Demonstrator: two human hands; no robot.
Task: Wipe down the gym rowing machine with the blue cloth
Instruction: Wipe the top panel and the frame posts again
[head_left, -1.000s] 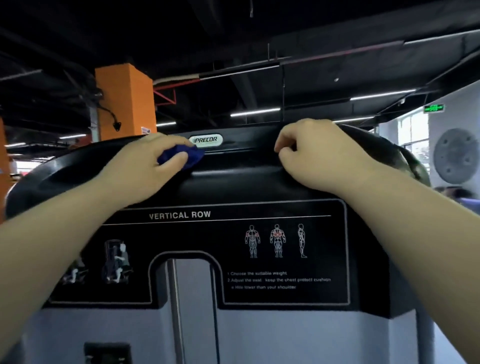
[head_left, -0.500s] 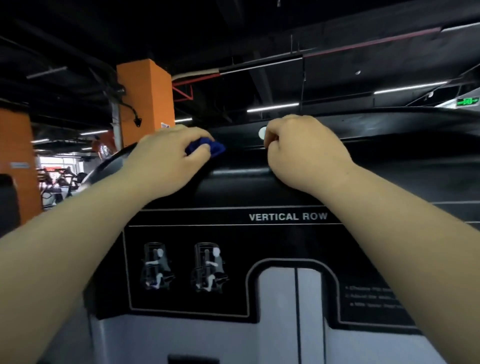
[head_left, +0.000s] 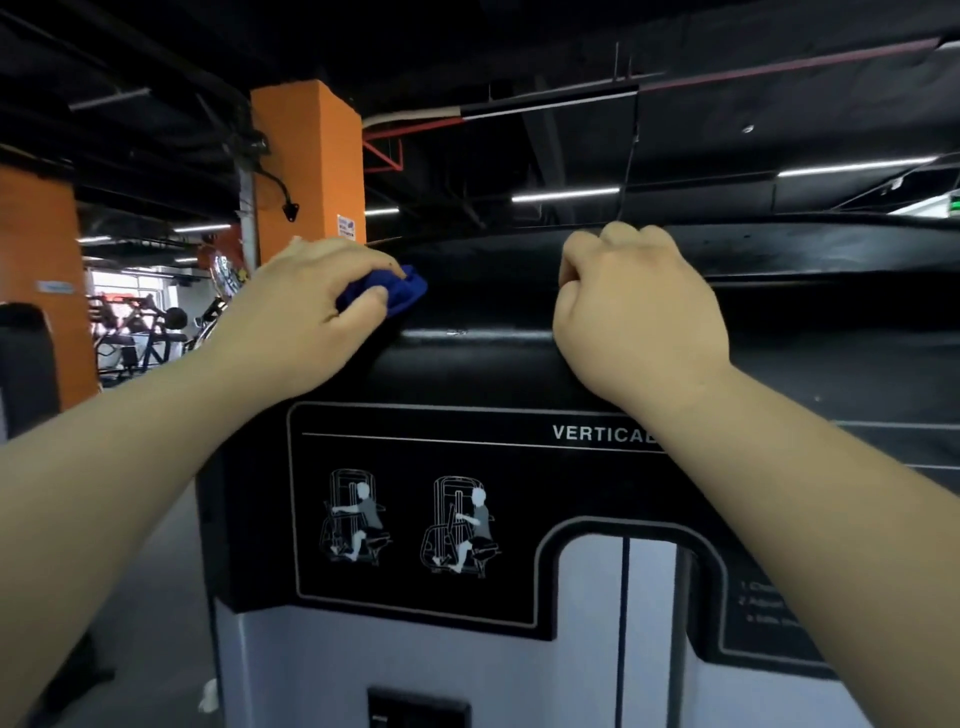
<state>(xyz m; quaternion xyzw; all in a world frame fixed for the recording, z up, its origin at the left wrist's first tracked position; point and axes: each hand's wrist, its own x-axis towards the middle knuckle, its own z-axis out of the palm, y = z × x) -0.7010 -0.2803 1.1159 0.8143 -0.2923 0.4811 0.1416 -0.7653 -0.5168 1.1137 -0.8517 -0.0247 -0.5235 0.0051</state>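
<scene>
Left hand (head_left: 306, 317) grips the bunched blue cloth (head_left: 402, 293) atop the vertical row machine (head_left: 483, 364); right hand (head_left: 641, 317) rests alongside, fingers curled, empty.

Our forearms (head_left: 130, 457) are bare right up to the left hand (head_left: 306, 312) and right hand (head_left: 639, 317), both before the rowing machine (head_left: 467, 364).

1. A dark ceiling (head_left: 467, 41) carries pipes (head_left: 410, 117) and long strip lights (head_left: 566, 195).
2. An orange pillar (head_left: 311, 171) stands far left; a second orange pillar (head_left: 36, 270) is at the left edge.
3. Far left, gym equipment (head_left: 140, 332) stands before bright windows (head_left: 130, 278).
4. Grey floor (head_left: 156, 597) lies lower left.
</scene>
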